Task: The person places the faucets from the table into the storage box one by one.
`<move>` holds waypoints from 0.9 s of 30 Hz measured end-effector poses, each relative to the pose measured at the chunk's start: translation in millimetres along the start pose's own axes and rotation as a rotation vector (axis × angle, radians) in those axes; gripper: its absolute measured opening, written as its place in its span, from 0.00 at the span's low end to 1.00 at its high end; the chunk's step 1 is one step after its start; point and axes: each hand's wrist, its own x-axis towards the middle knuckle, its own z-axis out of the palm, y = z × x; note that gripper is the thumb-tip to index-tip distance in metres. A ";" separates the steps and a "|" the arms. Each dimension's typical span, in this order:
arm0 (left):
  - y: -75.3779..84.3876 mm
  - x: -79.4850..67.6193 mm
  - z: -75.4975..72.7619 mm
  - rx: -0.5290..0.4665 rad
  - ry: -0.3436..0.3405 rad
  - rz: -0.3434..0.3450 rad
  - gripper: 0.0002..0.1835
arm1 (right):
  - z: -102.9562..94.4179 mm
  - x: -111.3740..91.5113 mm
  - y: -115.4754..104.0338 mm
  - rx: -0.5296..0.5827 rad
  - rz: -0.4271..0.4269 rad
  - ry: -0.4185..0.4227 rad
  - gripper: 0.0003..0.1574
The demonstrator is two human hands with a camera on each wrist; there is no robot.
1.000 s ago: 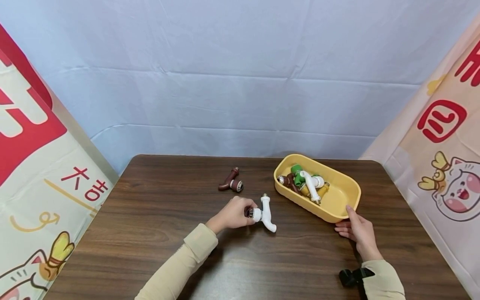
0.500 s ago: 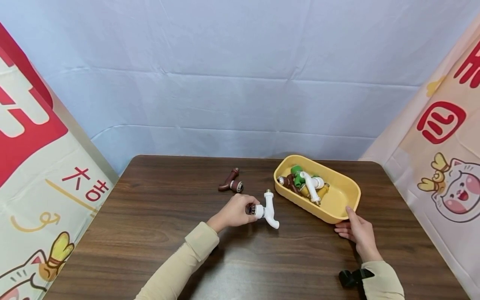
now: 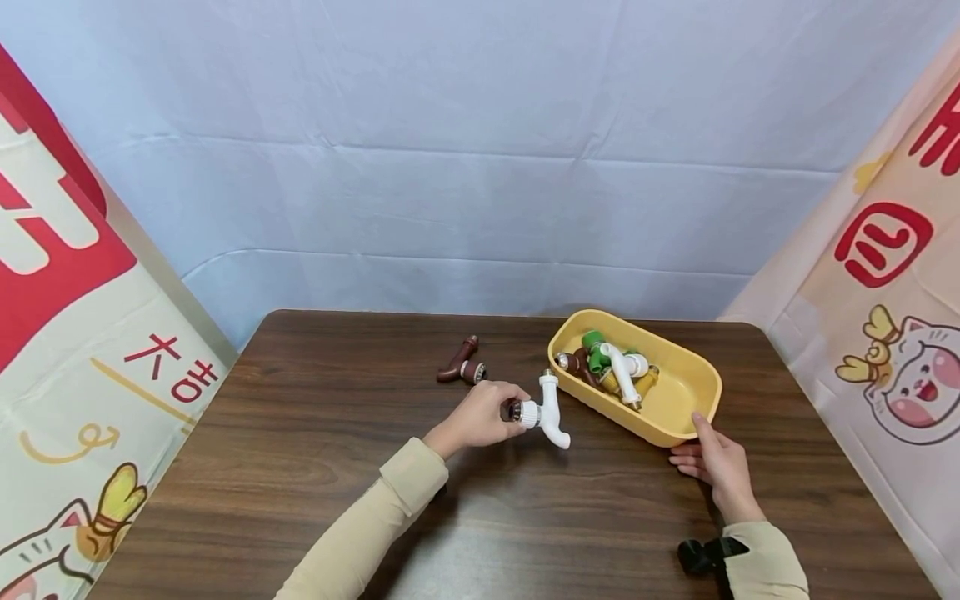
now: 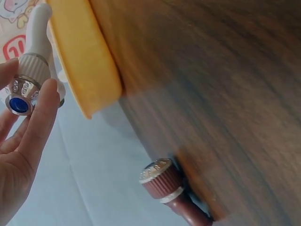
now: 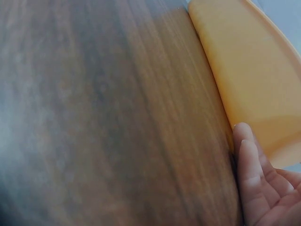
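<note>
By its ridged knob, a white plastic tap (image 3: 552,408) is held between the thumb and fingers of my left hand (image 3: 483,415). The tap is raised over the table, left of the yellow basin; its knob end shows a blue cap in the left wrist view. My right hand (image 3: 718,468) grips the near right corner of the yellow basin (image 3: 693,375), thumb at the rim and fingers against the outer wall. Inside the basin's left half lie another white tap (image 3: 621,375), a green tap (image 3: 595,350), a brown tap (image 3: 576,363) and yellow pieces (image 3: 648,379), partly covered.
A brown tap (image 3: 459,363) lies on the wooden table (image 3: 300,467), just beyond my left hand. A pale cloth (image 3: 450,167) hangs behind the table's far edge. Printed banners (image 3: 892,333) stand at both sides.
My left hand has lifted the white tap and carried it right and slightly away from me, towards the basin. The right hand and the basin have stayed in place.
</note>
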 end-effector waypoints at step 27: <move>16.9 31.4 -2.5 -0.036 -0.019 0.017 0.16 | -0.3 2.9 1.5 -0.015 0.013 0.008 0.51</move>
